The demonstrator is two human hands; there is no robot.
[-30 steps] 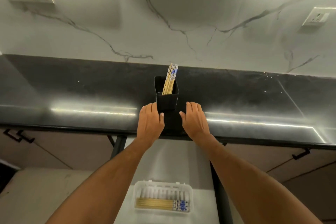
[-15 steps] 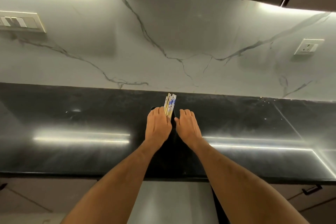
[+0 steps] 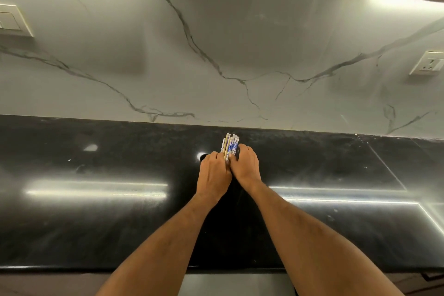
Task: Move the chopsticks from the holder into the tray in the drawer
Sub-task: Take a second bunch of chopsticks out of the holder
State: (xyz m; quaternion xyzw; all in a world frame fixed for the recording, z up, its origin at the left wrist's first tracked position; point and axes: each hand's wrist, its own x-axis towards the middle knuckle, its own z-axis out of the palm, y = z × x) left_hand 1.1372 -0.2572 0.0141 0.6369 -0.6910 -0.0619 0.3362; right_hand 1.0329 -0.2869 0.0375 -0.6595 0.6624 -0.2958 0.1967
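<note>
A bundle of slender chopsticks (image 3: 230, 147) is being gathered between two bare hands at the middle of a glossy black stone counter (image 3: 96, 223). The sticks are pale wood along the shafts, with white ends patterned in blue, and they are being held upright and slightly fanned, their square-cut tops rising above the knuckles. The left hand (image 3: 213, 173) is being curled in against the bundle from one side, and the right hand (image 3: 246, 167) is being closed on it from the other; the two hands are being pressed close together, thumbs meeting at the sticks. Whether the fingers are wrapped fully round cannot be told, since only the backs of the hands are shown. The black holder (image 3: 206, 156) is being almost wholly covered by the hands; only a dark rounded edge is being shown just left of the left knuckles, hard to separate from the counter. The counter's polished surface is being streaked by long bright reflections and flecked with pale specks. Behind it a smooth white marble backsplash (image 3: 216, 43) is being crossed by thin grey branching veins. A cream switch plate (image 3: 12, 20) is being shown on the wall at far left and a socket (image 3: 428, 65) at far right.
</note>
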